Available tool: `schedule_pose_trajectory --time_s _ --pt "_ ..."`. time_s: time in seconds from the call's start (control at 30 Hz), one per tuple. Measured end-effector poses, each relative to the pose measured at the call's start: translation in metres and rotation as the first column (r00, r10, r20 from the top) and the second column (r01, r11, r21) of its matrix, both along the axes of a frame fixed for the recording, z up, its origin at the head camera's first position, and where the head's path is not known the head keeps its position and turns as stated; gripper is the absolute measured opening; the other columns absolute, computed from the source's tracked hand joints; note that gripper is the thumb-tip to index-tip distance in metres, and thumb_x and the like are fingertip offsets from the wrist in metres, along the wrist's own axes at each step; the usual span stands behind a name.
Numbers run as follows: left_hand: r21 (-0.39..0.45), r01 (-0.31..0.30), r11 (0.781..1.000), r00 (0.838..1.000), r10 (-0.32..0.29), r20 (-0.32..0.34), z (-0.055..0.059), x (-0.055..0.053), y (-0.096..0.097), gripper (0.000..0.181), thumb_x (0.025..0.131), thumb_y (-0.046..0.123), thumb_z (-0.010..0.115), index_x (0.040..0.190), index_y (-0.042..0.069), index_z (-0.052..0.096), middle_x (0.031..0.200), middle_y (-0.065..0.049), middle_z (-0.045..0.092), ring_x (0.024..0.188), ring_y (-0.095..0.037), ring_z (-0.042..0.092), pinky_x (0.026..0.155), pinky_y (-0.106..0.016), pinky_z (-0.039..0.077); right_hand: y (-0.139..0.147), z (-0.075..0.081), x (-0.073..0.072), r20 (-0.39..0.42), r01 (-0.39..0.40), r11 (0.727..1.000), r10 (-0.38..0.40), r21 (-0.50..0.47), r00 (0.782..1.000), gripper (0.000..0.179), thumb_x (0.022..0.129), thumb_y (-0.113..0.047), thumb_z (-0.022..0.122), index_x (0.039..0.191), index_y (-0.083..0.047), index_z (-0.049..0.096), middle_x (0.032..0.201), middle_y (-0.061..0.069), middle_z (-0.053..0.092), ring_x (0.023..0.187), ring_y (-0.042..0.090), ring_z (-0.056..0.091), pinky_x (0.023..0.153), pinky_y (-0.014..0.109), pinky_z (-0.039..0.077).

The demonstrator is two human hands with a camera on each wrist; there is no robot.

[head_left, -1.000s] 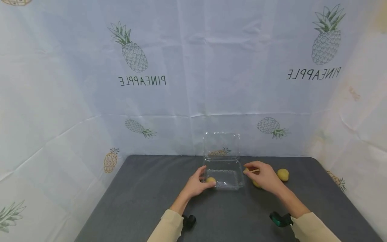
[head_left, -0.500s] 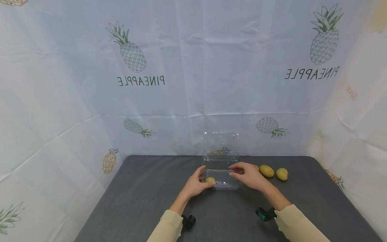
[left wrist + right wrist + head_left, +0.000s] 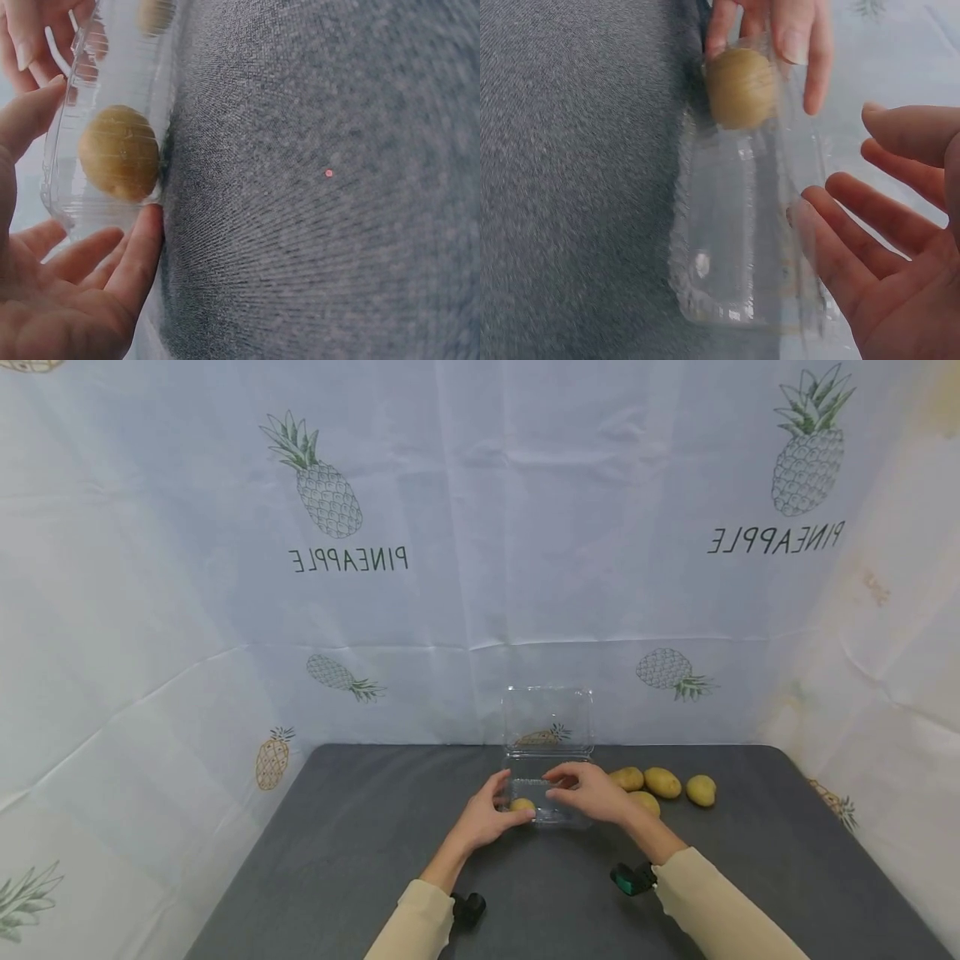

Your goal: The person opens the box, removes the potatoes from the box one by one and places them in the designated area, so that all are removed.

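A clear plastic clamshell container [image 3: 551, 815] sits on the dark table, its lid [image 3: 547, 714] raised at the back. Inside its left end lies one potato [image 3: 120, 154]. My left hand [image 3: 483, 817] holds that end, thumb at the rim and fingers along the wall, as the left wrist view shows. Over the right part of the container hovers my right hand [image 3: 592, 791]. Its fingers are spread and nothing is between them in the right wrist view; a fingertip [image 3: 801, 214] shows close to the rim, and contact is unclear.
Right of the container several potatoes rest on the table: one at the back [image 3: 627, 778], one partly behind my right wrist [image 3: 647, 804], another [image 3: 662, 782] and a rightmost one [image 3: 701, 790]. A pineapple-print cloth [image 3: 465, 568] hangs behind the table.
My right hand has moved left, from beside the potatoes to above the container, uncovering the potatoes on the right. My left hand and the potato inside the container stay put.
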State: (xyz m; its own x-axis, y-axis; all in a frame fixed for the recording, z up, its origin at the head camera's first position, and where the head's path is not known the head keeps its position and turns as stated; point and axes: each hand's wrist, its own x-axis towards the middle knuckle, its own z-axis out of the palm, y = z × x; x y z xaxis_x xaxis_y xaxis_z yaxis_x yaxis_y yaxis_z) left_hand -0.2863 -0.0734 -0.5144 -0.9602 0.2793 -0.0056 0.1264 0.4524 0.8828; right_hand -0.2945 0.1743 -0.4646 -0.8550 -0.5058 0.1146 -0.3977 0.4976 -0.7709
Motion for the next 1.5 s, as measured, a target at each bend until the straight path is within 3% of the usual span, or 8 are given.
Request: schedule_pose_trajectory --time_s 0.37,0.77,1.0,1.17,1.33,1.5 --pt "-0.001 -0.007 1.000 1.000 0.007 0.013 -0.002 -0.001 -0.002 0.091 0.087 0.046 0.081 0.159 0.015 0.034 0.157 -0.020 0.041 0.133 -0.039 0.053 0.097 -0.055 0.051 -0.020 -0.010 -0.009 0.082 -0.051 0.999 0.049 0.012 0.995 0.040 0.100 -0.022 0.068 0.131 0.002 0.065 0.130 0.021 0.064 0.111 0.032 0.065 0.086 0.044 0.057" --pt "0.007 0.006 1.000 1.000 -0.006 -0.006 -0.001 0.000 -0.003 0.092 0.087 0.046 0.081 0.159 0.015 0.034 0.157 -0.020 0.041 0.133 -0.039 0.053 0.095 -0.055 0.052 -0.033 -0.019 -0.023 0.127 -0.147 0.989 0.143 0.017 0.981 0.043 0.099 -0.018 0.068 0.132 0.007 0.062 0.129 0.023 0.064 0.113 0.037 0.064 0.090 0.047 0.055" --pt "0.004 0.006 1.000 1.000 -0.006 0.005 -0.002 0.000 -0.004 0.094 0.086 0.049 0.081 0.160 0.015 0.033 0.158 -0.018 0.041 0.133 -0.038 0.052 0.095 -0.054 0.052 -0.037 -0.026 -0.030 0.166 -0.175 0.985 0.173 0.000 0.971 0.040 0.096 -0.014 0.071 0.130 0.007 0.064 0.124 0.022 0.066 0.111 0.038 0.065 0.087 0.046 0.057" --pt "0.007 0.007 1.000 1.000 -0.007 -0.007 -0.002 0.000 -0.002 0.096 0.085 0.049 0.081 0.160 0.013 0.033 0.157 -0.018 0.042 0.133 -0.039 0.052 0.095 -0.054 0.052 -0.038 -0.030 -0.033 0.168 -0.195 0.981 0.193 -0.004 0.967 0.041 0.095 -0.013 0.072 0.130 0.007 0.064 0.125 0.021 0.066 0.114 0.039 0.065 0.091 0.050 0.055" --pt "0.004 0.011 1.000 1.000 -0.011 -0.013 -0.002 0.001 -0.002 0.096 0.085 0.049 0.081 0.160 0.012 0.033 0.157 -0.019 0.042 0.132 -0.039 0.053 0.095 -0.055 0.051 -0.038 -0.034 -0.033 0.162 -0.190 0.982 0.189 -0.009 0.968 0.040 0.095 -0.014 0.073 0.128 0.006 0.066 0.124 0.019 0.068 0.114 0.037 0.065 0.093 0.050 0.054" --pt "0.004 0.001 1.000 1.000 -0.001 -0.003 -0.002 0.002 -0.001 0.096 0.085 0.049 0.081 0.160 0.013 0.034 0.157 -0.018 0.042 0.132 -0.039 0.053 0.096 -0.056 0.051 -0.037 -0.035 -0.032 0.162 -0.121 0.992 0.125 -0.037 0.979 0.035 0.092 -0.013 0.074 0.122 0.004 0.070 0.114 0.011 0.071 0.102 0.027 0.067 0.085 0.044 0.056"
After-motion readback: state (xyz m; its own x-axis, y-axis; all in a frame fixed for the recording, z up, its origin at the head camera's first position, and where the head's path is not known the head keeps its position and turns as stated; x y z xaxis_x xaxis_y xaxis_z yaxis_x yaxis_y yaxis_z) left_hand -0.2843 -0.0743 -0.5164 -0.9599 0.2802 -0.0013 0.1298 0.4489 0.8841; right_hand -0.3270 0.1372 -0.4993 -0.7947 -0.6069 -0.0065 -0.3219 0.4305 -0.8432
